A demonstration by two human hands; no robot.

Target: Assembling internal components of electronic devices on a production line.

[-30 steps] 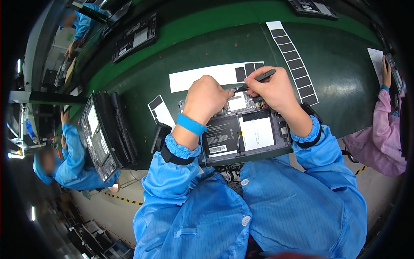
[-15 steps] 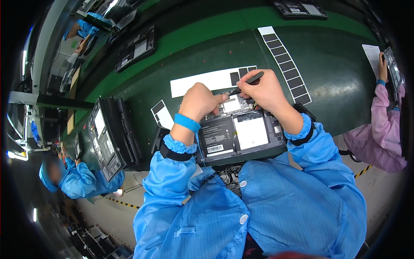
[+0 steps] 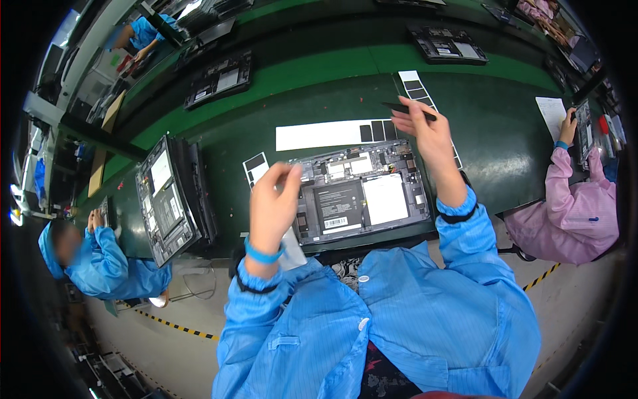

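An opened laptop base [image 3: 312, 229] lies in front of me, its circuit board, black battery [image 3: 339, 206] and white panel [image 3: 385, 199] exposed. Over its left edge hovers my left hand [image 3: 271, 203], fingers loosely bent, thumb a little apart, nothing visible between them. A blue band circles that wrist. My right hand [image 3: 428, 136] is raised beyond the laptop's far right corner, closed around dark tweezers [image 3: 409, 110] pointing left. Past the laptop's far edge is a white backing strip [image 3: 319, 136] with a few black pads at its right end.
Several opened laptop bases lean in a stack [image 3: 159, 193] at left. Another pad strip [image 3: 409, 80] runs partly behind my right hand; a small pad sheet [image 3: 254, 166] lies left. More laptop bases [image 3: 222, 80] line the far side. Co-workers sit at both sides.
Both hands have come off the laptop's board and moved apart, the left toward the left edge, the right up and right with the tweezers. The whole view has shifted.
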